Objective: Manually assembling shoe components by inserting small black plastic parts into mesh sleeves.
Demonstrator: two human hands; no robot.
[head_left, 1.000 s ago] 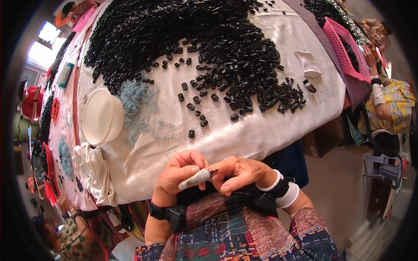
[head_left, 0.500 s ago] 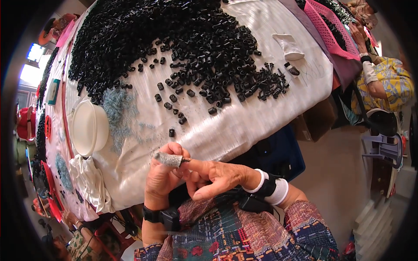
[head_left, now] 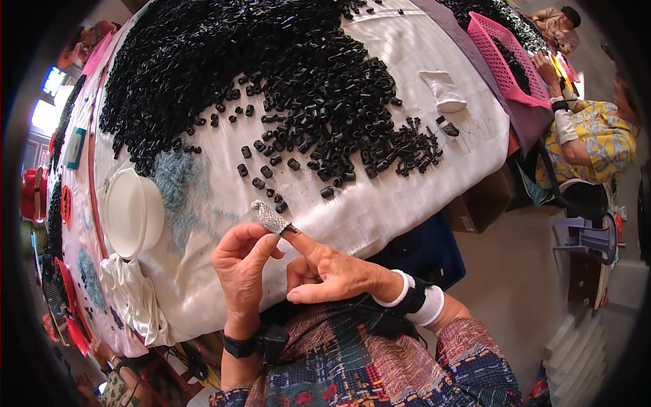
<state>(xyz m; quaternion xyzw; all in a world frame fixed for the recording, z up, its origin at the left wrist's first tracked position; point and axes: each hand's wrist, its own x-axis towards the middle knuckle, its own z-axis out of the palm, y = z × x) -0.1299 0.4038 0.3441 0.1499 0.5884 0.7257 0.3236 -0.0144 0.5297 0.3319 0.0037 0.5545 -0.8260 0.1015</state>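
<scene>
A rough, grey-white tubular finger sleeve (head_left: 270, 216) caps the index finger of the right grip (head_left: 332, 273), its other fingers curled, contents untellable; the left grip (head_left: 239, 268) pinches the sleeve's dark hem, before smooth black cylinders (head_left: 327, 192) on a cloth-covered worktop (head_left: 407, 193)

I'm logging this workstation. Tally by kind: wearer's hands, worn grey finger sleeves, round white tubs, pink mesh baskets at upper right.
Left hand, right hand: 2
Grey finger sleeve: 1
Round white tub: 1
Pink mesh basket: 1
Total: 5
</scene>
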